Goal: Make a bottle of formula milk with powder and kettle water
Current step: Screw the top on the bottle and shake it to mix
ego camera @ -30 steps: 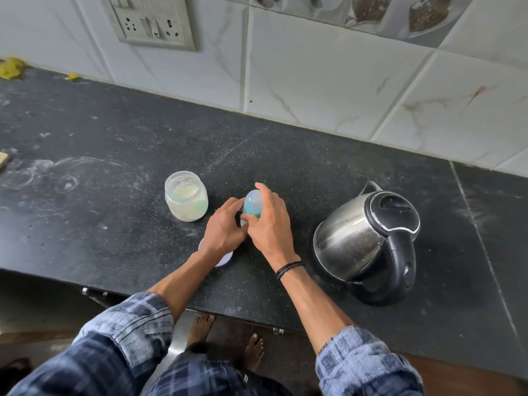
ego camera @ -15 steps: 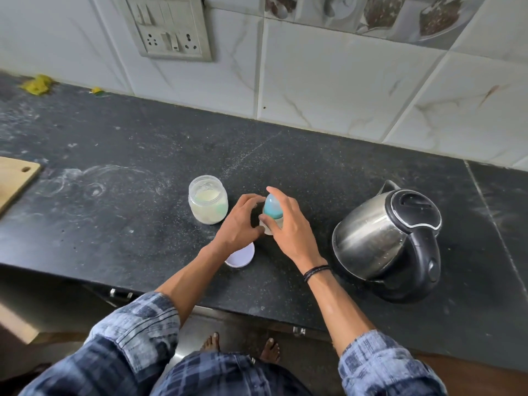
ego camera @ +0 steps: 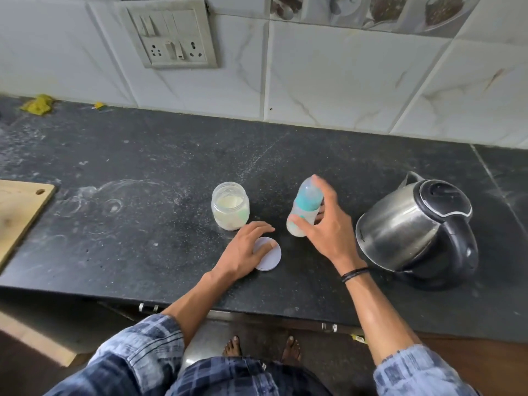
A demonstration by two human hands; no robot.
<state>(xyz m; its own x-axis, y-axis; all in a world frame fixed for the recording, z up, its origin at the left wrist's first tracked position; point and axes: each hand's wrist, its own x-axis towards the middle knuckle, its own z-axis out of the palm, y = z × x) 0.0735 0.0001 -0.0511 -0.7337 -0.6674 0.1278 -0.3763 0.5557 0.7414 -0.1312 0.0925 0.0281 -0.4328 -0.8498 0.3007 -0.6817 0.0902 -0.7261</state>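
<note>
Soft, even light fills the view, moderately bright, and shadows are weak and diffuse; a faint dark patch lies under the kettle (ego camera: 400, 232) toward 5 o'clock. Its steel side carries broad, pale reflections. The right hand (ego camera: 325, 227) and the bottle (ego camera: 307, 201) it grips are smeared by motion blur, while the countertop (ego camera: 143, 167) looks sharp. Wide-angle distortion bows the joints of the wall tiles (ego camera: 343, 75), strongest toward 3 and 9 o'clock. The floor (ego camera: 17, 375) at 7 o'clock is dim.

One wide-angle view is taken from the head, aimed forward and steeply down across the counter (ego camera: 128, 167) toward the wall (ego camera: 343, 75). The bottle (ego camera: 307, 202) is seen close, near centre. Feet (ego camera: 233, 346) are caught below. Straight edges are bent, probably by the lens.
</note>
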